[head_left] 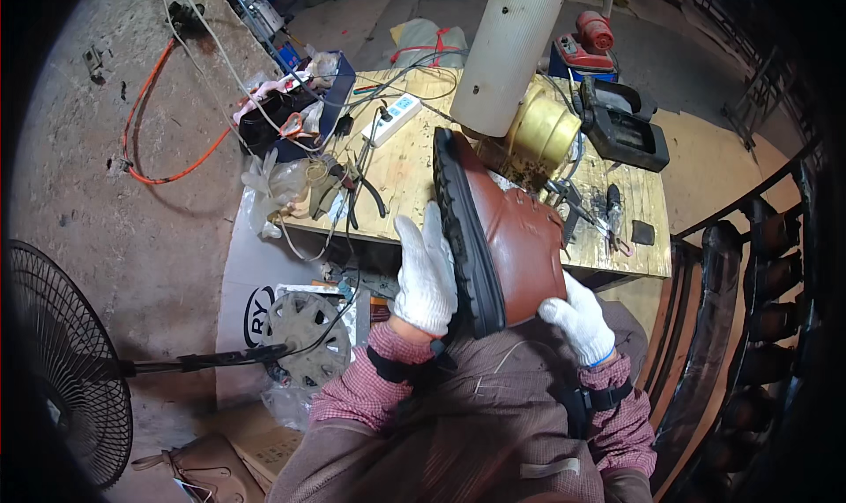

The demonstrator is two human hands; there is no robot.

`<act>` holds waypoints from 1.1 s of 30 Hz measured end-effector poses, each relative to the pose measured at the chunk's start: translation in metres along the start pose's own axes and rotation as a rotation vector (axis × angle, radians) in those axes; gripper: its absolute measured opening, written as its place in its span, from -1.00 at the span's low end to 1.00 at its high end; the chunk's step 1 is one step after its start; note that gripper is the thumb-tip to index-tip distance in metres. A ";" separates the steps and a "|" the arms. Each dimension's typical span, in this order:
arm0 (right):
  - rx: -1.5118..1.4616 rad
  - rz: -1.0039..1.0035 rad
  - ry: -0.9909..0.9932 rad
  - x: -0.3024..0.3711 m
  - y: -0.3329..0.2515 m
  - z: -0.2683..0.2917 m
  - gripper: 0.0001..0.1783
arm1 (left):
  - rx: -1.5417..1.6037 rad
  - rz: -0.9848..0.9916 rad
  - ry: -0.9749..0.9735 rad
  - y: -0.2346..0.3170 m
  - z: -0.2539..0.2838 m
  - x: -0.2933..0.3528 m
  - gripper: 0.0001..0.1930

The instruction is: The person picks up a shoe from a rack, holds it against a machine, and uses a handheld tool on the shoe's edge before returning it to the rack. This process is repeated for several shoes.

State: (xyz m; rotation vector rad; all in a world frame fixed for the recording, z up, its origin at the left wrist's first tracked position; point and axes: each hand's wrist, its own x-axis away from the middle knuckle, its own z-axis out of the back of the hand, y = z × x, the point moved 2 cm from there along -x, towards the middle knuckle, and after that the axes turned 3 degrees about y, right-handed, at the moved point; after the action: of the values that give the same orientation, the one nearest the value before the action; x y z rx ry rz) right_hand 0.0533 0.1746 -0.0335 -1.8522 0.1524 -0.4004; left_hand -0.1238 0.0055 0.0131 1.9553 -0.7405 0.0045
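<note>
A brown leather shoe [515, 247] with laces and a thick black lugged sole [467, 230] is tilted above my lap, its sole facing left. My right hand [582, 322], in a white knit glove, grips the shoe's lower right end. The thumb presses on the leather, while the other fingers are partly hidden. Along the sole lies my left hand [426, 274], also gloved in white, its fingers stretched out and pointing away from me. The shoe's far end is close to a yellow wheel [542, 133] beneath a grey pipe [507, 54].
A wooden table [405, 164] carries a power strip [392, 120], pliers [366, 199], cables and a black plastic tray [626, 133]. At the left stands a black fan [66, 371]. A dark rack [758, 309] rises on the right. An orange hose [141, 120] curves across the floor.
</note>
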 end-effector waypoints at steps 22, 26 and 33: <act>1.164 0.654 -0.206 0.066 -0.033 -0.041 -0.28 | 0.227 0.205 -0.178 -0.063 0.061 0.022 0.05; 0.797 0.626 -0.346 0.093 -0.061 -0.038 -0.27 | 0.746 0.416 -0.496 -0.088 0.086 0.013 -0.12; 0.821 0.409 0.354 0.123 -0.051 0.016 -0.35 | 0.697 0.440 -0.417 -0.120 0.098 0.002 -0.14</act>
State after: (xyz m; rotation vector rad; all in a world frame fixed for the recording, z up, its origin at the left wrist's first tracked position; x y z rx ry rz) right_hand 0.1691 0.1676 0.0349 -0.9021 0.5148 -0.4163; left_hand -0.0921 -0.0385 -0.1322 2.4277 -1.6009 0.1419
